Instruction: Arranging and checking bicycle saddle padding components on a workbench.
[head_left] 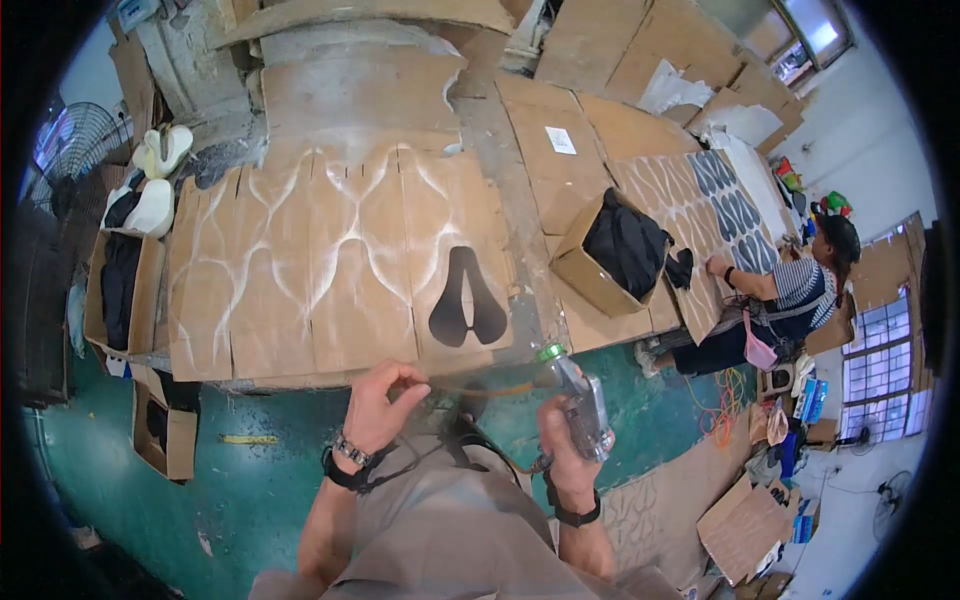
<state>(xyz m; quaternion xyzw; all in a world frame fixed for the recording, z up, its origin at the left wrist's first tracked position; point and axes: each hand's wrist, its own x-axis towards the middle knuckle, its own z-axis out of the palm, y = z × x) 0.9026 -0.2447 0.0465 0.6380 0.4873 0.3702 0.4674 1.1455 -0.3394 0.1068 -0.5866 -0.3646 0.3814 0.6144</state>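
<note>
Right now we've got our R grip [562,440] wrapped round a grey spray gun [588,425] w/ a green ring [551,352], held just off the bench [524,290], near side. Our L grip [382,405] is bare, fingers loosely curled, thumb bent twd them; can't tell if the tips touch. Black two-lobed pad [448,318] lies flat at the near R corner of a cardboard sheet [340,200] w/ white wavy outlines, well apart from other pads. To its R, we see an open carton [590,280] w/ black material [625,245]; farther R, a co-worker [800,280] in a striped top reaches twd a sheet bearing rows of dark pcs [738,215]. Far L: another carton [146,300], dark stuff inside.
</note>
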